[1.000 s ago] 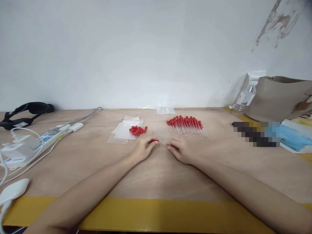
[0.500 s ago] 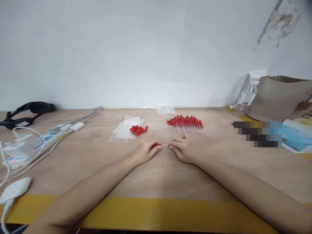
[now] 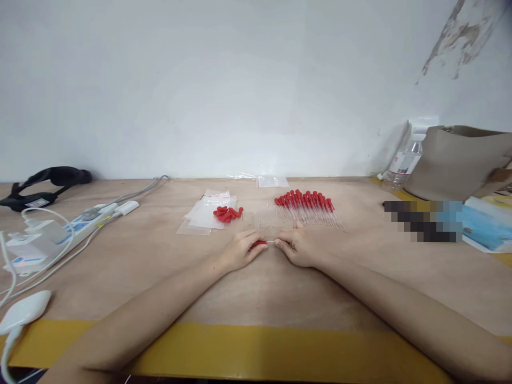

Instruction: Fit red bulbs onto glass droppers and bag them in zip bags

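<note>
Between thumb and fingers, my left hand (image 3: 245, 248) pinches a red rubber bulb (image 3: 259, 243). My right hand (image 3: 295, 246) closes on a thin clear dropper tube (image 3: 271, 242), which bridges the short gap to the bulb. Whether the tube sits inside the bulb is hidden by my fingers. Beyond my left hand lies a pile of loose red bulbs (image 3: 228, 214). Several bare clear tubes (image 3: 267, 216) lie just past my fingertips. Behind my right hand, droppers with red bulbs (image 3: 306, 201) lie side by side, tips towards me.
Clear plastic bags (image 3: 204, 213) lie beside the bulb pile, and another bag (image 3: 272, 182) is by the wall. On the left are a power strip (image 3: 80, 229), cables and a black strap (image 3: 48, 186). A bottle (image 3: 406, 157), grey-brown bag (image 3: 460, 160) and blue packet (image 3: 486, 224) stand right.
My hands have come slightly closer together, so less of the clear tube shows between them. The piles on the table look the same.
</note>
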Tool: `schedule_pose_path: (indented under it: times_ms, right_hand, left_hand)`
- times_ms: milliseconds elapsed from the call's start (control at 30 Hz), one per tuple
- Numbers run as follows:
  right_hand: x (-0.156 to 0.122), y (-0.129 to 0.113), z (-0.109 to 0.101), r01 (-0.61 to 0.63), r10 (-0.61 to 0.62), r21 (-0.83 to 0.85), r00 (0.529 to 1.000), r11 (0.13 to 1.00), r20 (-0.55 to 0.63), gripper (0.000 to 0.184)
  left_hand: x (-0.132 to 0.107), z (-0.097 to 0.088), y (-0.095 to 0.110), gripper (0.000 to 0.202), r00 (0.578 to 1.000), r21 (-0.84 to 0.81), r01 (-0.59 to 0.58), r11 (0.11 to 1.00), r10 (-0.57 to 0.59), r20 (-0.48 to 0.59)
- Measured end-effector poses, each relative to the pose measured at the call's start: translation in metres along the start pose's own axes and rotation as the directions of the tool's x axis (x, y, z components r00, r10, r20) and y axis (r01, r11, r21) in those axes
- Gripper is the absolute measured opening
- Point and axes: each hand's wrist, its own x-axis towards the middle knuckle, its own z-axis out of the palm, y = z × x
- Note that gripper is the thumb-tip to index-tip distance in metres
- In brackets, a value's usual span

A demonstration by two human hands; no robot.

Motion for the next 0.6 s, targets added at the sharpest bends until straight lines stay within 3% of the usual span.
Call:
schedule_pose_path:
  times_ms: [167, 267, 367, 433, 500, 600]
  right_hand:
    - [0.002, -0.004, -0.012, -0.001, 0.0, 0.003, 0.997, 1.0, 0.072, 0.028]
    - [0.003, -0.003, -0.027, -0.007, 0.001, 0.053, 0.994, 0.999, 0.109, 0.023]
    - [0.006, 0.011, -0.041, -0.17, 0.156, 0.141, 0.983, 0.975, 0.1, 0.02]
    - [0.009, 0.027, -0.046, -0.362, 0.36, 0.177, 0.932, 0.915, 0.046, 0.022]
    - [0.014, 0.044, -0.047, -0.538, 0.553, 0.206, 0.833, 0.818, -0.02, 0.021]
    - [0.024, 0.06, -0.043, -0.663, 0.68, 0.157, 0.725, 0.732, -0.105, 0.017]
  left_hand:
    - [0.002, -0.002, -0.003, 0.017, 1.0, 0.011, -0.012, 1.0, 0.012, 0.021]
    - [0.001, -0.007, -0.008, 0.021, 0.998, 0.021, 0.035, 0.999, -0.034, -0.043]
    - [-0.002, -0.011, -0.017, 0.029, 0.981, 0.054, 0.141, 0.989, -0.132, -0.141]
    - [-0.004, -0.012, -0.023, 0.025, 0.967, 0.061, 0.212, 0.975, -0.2, -0.156]
    - [-0.005, -0.01, -0.027, 0.02, 0.958, 0.055, 0.258, 0.964, -0.249, -0.14]
    - [-0.005, -0.007, -0.03, 0.016, 0.955, 0.031, 0.28, 0.96, -0.275, -0.111]
